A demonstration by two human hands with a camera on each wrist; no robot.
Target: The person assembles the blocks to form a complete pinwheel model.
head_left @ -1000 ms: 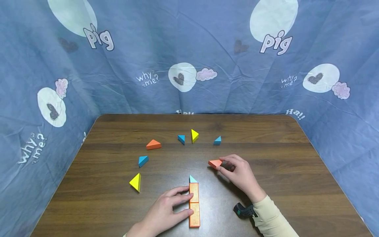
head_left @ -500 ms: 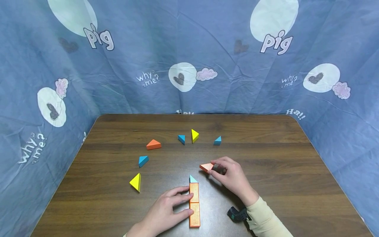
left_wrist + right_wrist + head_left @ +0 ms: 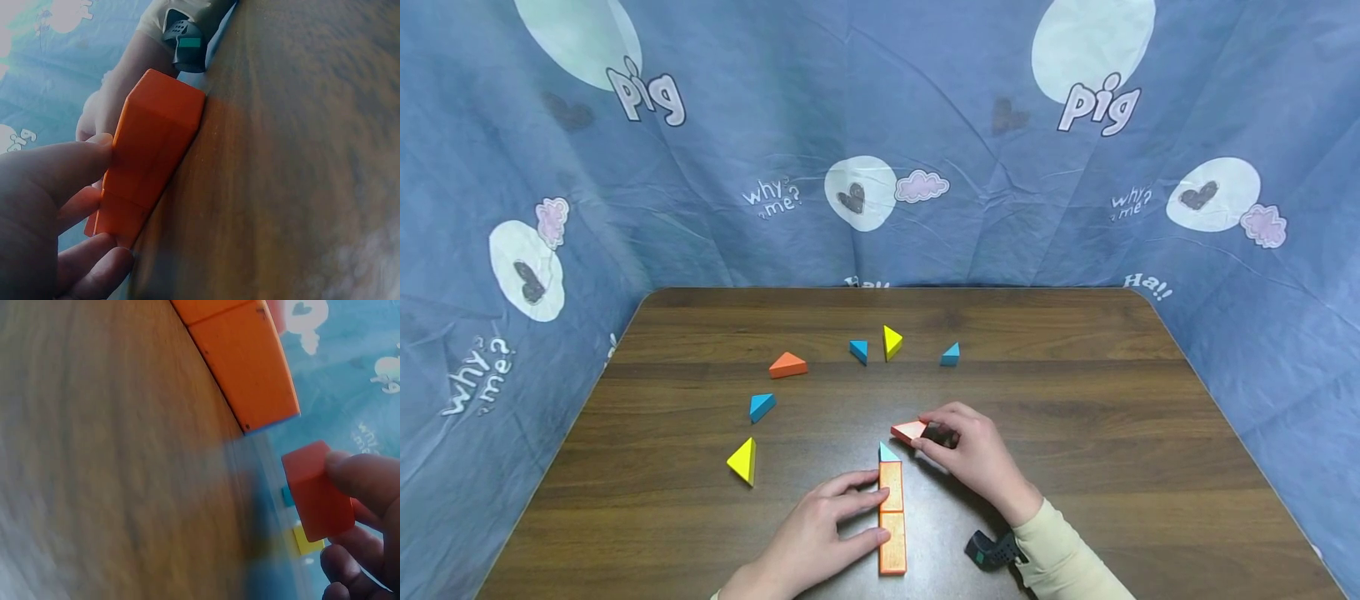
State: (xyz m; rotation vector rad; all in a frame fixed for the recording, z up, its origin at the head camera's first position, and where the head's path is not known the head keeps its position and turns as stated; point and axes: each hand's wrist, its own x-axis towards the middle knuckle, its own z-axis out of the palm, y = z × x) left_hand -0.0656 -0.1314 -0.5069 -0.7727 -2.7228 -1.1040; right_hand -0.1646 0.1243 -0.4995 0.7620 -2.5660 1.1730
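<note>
Two orange rectangular blocks lie end to end, the far one (image 3: 895,482) and the near one (image 3: 896,557). A light blue triangular block (image 3: 887,453) sits against their far end. My left hand (image 3: 820,525) rests its fingertips and thumb along the blocks' left side, fingers extended. With thumb and fingers, my right hand (image 3: 973,454) pinches a red-orange triangular block (image 3: 907,430), just beyond and right of the blue tip. From the right wrist view, this pinched block (image 3: 319,494) appears apart from the orange blocks (image 3: 247,369).
Across the table's left and back lie a yellow triangular block (image 3: 742,462), blue triangular blocks (image 3: 762,407) (image 3: 859,351) (image 3: 951,355), an orange one (image 3: 788,365) and another yellow one (image 3: 892,342). A dark band (image 3: 992,550) is on the right wrist. Patterned blue cloth (image 3: 1000,225) surrounds the table.
My right hand has moved left and slightly nearer with the red-orange triangular block, bringing it close to the light blue tip. The left hand has stayed on the orange blocks.
</note>
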